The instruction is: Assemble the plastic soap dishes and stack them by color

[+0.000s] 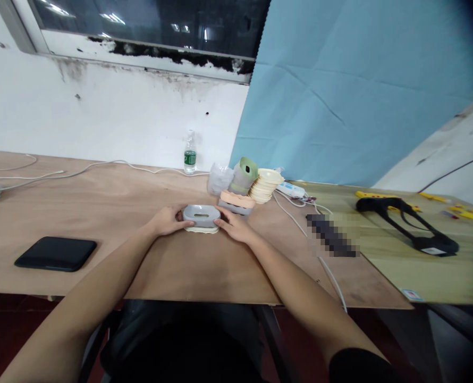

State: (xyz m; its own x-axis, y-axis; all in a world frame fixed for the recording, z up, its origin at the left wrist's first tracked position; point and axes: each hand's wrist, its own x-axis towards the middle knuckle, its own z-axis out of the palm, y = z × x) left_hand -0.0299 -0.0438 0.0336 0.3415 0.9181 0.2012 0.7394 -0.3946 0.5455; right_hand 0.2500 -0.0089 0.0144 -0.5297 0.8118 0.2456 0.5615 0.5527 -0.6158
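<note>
A grey oval soap dish [201,215] with a slot in its floor rests on the table in front of me, over a cream wavy-edged piece [202,230]. My left hand [168,220] grips its left end, thumb along the near side. At the right end, my right hand [233,225] holds it the same way. Just behind the right hand lie a peach wavy-edged piece [237,199] and a grey dish [236,208] under it. Farther back are a stack of grey and green dishes [244,173], a leaning stack of cream pieces [265,186] and some clear plastic [219,178].
A water bottle [189,153] stands by the wall. A black flat case [56,254] lies at left, a white power strip [291,190] at back right. White cables [300,226] cross the table. At right are a blurred-out dark object [332,235] and a black strap-like frame [407,223].
</note>
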